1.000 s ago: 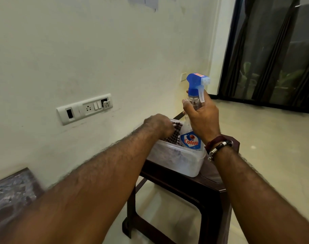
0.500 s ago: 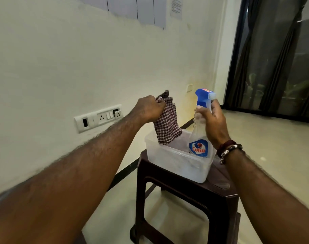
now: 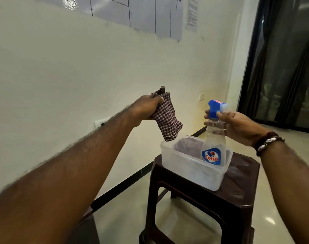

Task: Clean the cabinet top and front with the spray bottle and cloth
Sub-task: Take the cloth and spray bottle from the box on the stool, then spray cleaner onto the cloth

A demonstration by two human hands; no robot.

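My left hand (image 3: 146, 108) grips a folded maroon-and-white checked cloth (image 3: 166, 118), which hangs in the air just above the left end of a clear plastic tub (image 3: 185, 164). My right hand (image 3: 238, 125) is closed around the neck of a clear spray bottle (image 3: 215, 136) with a blue trigger head and a blue "Colin" label. The bottle's lower part is still inside the tub. The cabinet is not in view, apart from a dark corner at the bottom left (image 3: 87, 228) that I cannot identify.
The tub sits on a dark brown plastic stool (image 3: 238, 199) beside a cream wall. A switch plate (image 3: 99, 123) is on the wall behind my left forearm. Dark curtains and a glass door (image 3: 287, 64) stand at the right. The floor is glossy tile.
My left hand has lifted the checked cloth up out of the tub. My right hand has kept hold of the spray bottle. The view has tilted upward.
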